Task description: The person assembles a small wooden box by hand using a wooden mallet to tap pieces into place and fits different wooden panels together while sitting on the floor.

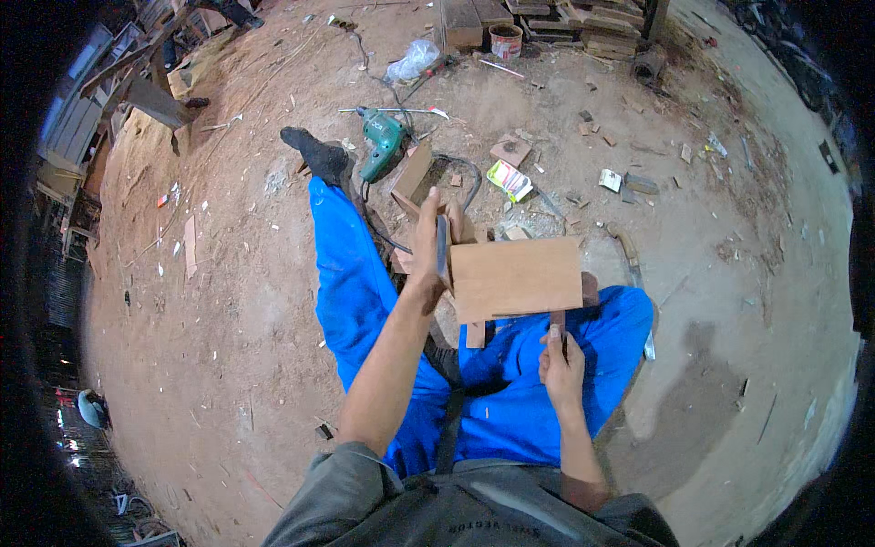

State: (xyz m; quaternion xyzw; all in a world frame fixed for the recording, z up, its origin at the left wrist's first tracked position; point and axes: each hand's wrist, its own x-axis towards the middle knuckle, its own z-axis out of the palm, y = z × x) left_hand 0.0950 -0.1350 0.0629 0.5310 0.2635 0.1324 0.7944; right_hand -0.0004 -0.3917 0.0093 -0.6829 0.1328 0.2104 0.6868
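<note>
A small wooden piece with a broad flat panel [518,277] lies over my lap, and two short wooden strips stick out below its near edge. My left hand [431,242] is closed at the panel's left end, around a flat dark-edged piece [443,250]; what this piece is I cannot make out. Below the panel's near right corner, my right hand [561,366] grips one of the strips, a narrow wooden strip [558,319]. Just beyond my left hand stands a wooden block [414,170].
A green power drill [381,144] with its cord lies beyond my left hand, near my outstretched foot [317,155]. At the right is a wooden-handled tool [625,244]. Farther off are a yellow-green packet [509,180], a plastic bag [413,60], a bucket [506,42] and stacked boards [609,27].
</note>
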